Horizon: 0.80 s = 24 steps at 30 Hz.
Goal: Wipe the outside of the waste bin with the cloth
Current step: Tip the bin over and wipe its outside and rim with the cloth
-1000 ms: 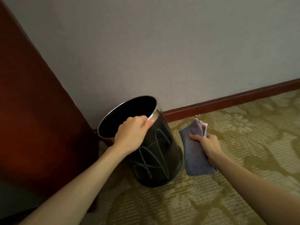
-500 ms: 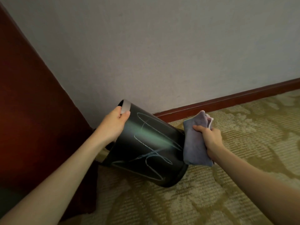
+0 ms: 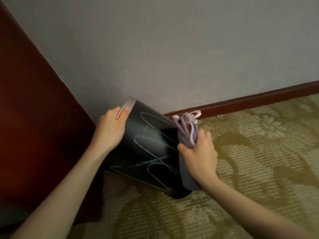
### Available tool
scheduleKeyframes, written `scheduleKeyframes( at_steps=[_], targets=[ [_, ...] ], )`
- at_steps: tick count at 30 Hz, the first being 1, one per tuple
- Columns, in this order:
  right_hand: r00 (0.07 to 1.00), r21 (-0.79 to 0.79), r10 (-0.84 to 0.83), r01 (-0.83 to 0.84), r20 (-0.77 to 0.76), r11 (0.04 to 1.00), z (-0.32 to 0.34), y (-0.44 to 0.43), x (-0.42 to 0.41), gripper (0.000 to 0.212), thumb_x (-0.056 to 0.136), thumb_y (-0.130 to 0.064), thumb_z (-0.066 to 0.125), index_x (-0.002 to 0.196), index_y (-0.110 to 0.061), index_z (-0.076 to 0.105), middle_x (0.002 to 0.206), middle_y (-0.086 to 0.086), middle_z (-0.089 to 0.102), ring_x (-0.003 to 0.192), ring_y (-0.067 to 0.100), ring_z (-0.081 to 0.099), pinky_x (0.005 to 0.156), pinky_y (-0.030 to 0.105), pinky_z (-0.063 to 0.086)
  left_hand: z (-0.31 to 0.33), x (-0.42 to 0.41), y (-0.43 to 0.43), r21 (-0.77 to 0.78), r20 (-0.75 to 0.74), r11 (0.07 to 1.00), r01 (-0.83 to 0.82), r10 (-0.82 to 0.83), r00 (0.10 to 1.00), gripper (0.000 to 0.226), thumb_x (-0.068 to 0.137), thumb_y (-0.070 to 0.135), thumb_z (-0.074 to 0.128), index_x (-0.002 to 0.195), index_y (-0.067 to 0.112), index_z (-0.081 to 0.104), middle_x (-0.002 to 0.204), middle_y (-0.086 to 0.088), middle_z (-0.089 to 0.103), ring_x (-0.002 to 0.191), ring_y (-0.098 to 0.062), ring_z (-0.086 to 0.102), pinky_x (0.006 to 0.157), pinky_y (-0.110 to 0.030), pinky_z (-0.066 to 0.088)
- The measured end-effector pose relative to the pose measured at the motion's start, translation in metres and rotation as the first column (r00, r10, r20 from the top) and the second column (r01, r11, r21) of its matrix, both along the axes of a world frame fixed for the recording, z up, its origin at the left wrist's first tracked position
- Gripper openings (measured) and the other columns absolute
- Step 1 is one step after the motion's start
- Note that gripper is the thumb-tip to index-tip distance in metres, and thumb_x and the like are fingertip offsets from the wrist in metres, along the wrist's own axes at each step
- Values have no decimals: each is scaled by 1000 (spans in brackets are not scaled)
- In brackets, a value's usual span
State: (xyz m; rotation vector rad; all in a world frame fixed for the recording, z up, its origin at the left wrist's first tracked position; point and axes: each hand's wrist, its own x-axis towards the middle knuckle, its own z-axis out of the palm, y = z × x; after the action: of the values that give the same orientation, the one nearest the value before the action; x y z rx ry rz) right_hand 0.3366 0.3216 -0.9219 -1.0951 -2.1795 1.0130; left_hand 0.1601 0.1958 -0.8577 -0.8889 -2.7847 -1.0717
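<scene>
1. the black waste bin (image 3: 146,149) is tipped over to the left on the carpet (image 3: 259,152), near the wall (image 3: 172,49).
2. the left hand (image 3: 110,130) grips its rim.
3. the right hand (image 3: 200,154) holds the cloth (image 3: 187,135) against the bin's side.

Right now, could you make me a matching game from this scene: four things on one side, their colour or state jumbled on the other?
Things:
1. waste bin
2. cloth
3. left hand
4. right hand

States:
A. grips the silver rim
B. black, tilted over
C. holds the cloth
D. lilac, bunched against the bin's side

Pairs: 1-B, 2-D, 3-A, 4-C.
</scene>
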Motion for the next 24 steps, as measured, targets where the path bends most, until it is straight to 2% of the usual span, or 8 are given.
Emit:
scheduleKeyframes(
  at_steps=[3,6,11,13,17,20,22,24],
  targets=[
    [1000,66,25,-26,14,997,1,19,-10,30,75,-36,65,87,-20,42,90,-1,42,79,32,52,63,34,31,0,-3,1,33,-16,999,8,-8,1000,49,98,33,40,75,-7,56,72,-29,58,69,-40,57,62,-46,42],
    [998,91,21,-26,63,996,-3,40,-24,31,73,-38,65,87,-18,47,88,2,47,77,32,52,63,35,34,0,-4,3,32,21,999,12,-13,1000,51,97,34,41,72,-8,54,67,-28,55,63,-37,54,56,-41,39],
    [985,-58,5,5,170,998,-8,84,-48,32,66,-39,68,83,-15,54,77,5,55,59,22,44,54,29,31,1,1,8,21,27,998,63,-64,998,50,98,34,41,66,-5,43,57,-9,42,54,-21,41,50,-34,28],
    [971,-117,27,1,237,993,-8,99,-59,34,63,-37,68,82,-13,54,77,8,55,58,22,45,54,28,33,1,4,6,18,28,996,88,-88,996,49,98,34,40,68,-5,43,58,-8,41,53,-19,41,50,-34,28],
    [936,-229,108,-30,335,973,-13,127,-75,51,59,-29,72,103,-6,60,91,15,57,77,30,54,64,30,41,1,16,1,61,69,987,149,-153,986,48,98,35,41,74,-6,49,58,-16,47,51,-18,47,51,-37,35],
    [909,-264,153,-49,388,963,-18,137,-77,62,60,-30,72,114,-1,58,109,20,61,94,34,57,68,30,42,0,29,1,91,50,982,166,-171,984,48,99,35,41,75,-6,50,66,-24,55,58,-32,52,56,-44,40],
    [908,-221,140,-54,395,974,-18,135,-73,59,61,-33,71,111,-4,59,104,18,61,90,33,57,67,31,40,-1,34,4,100,5,983,156,-157,988,47,99,33,41,67,-2,44,59,-15,46,51,-20,42,51,-31,33],
    [922,-163,111,-53,371,985,-16,125,-66,51,62,-35,70,104,-7,60,91,13,58,84,32,57,65,30,38,-2,36,7,86,-35,986,141,-139,990,45,99,32,41,61,8,39,55,-1,40,48,-10,36,49,-28,27]
  ],
)
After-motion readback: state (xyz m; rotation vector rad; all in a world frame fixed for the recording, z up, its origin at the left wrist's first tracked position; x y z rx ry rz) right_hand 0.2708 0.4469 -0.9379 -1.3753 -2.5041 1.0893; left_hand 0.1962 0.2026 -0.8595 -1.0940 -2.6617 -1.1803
